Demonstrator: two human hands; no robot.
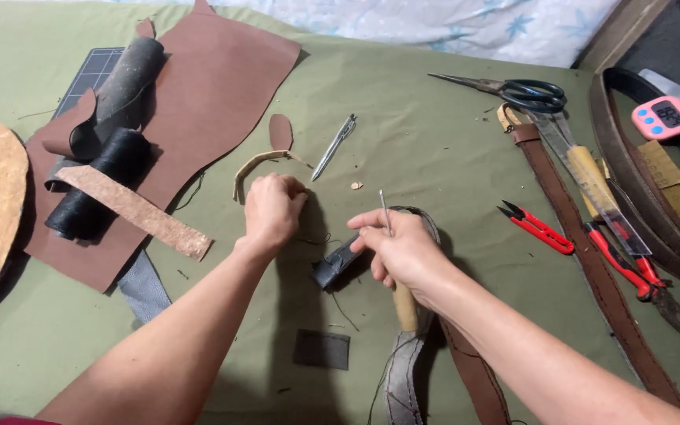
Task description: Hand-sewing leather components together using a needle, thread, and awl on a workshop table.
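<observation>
A small dark leather piece (pixel 335 264) lies on the green cloth (pixel 419 149) near the middle of the view, between the two hands. Its right end sits just under the fingertips of the right hand (pixel 403 252), which touch or pinch it. That same hand is closed around an awl (pixel 387 220): the thin metal shaft sticks up past the knuckles, and the pale wooden handle shows below the palm.

The left hand (pixel 273 211) is curled into a fist just up and left of the dark piece, not touching it. A thin dark thread (pixel 312 240) runs from under this fist toward the piece; whether the fingers pinch the thread is hidden.

Below the piece lies a dark rectangular patch (pixel 321 349). A grey strap (pixel 403 378) and a brown strap (pixel 474 378) run down under the right forearm.

Above the left hand are a curved tan strip (pixel 257 164), a small brown oval scrap (pixel 280 131) and a silver pen (pixel 334 146). Far left lies a large brown hide (pixel 222 86) with dark rolls (pixel 104 181) and a cork strip (pixel 135 209) on it.

To the right lie red snips (pixel 537 228), a long brown belt (pixel 584 260), red-handled pliers (pixel 639 275), a clear ruler (pixel 592 181) and black scissors (pixel 513 90). A pink timer (pixel 663 117) sits at the far right.
</observation>
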